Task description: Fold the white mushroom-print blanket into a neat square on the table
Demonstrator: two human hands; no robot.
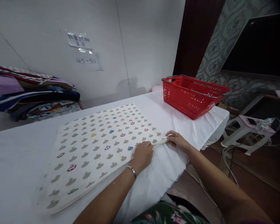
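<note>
A folded tablecloth (100, 146) lies flat on the white-covered table, in several layers. It is off-white with grey mushroom shapes and a few red, blue, green and yellow ones. My left hand (143, 155), with a silver bracelet at the wrist, rests on its near edge; the fingers are bent and closed over the layers, their tips partly hidden. At the near right corner, my right hand (177, 140) pinches the tablecloth's edge between thumb and fingers.
A red plastic basket (193, 96) stands at the table's far right. Piled folded clothes (35, 93) sit at the back left by the wall. Paper signs (79, 40) hang above. A stool (252, 127) with cables is right of the white table (16, 155).
</note>
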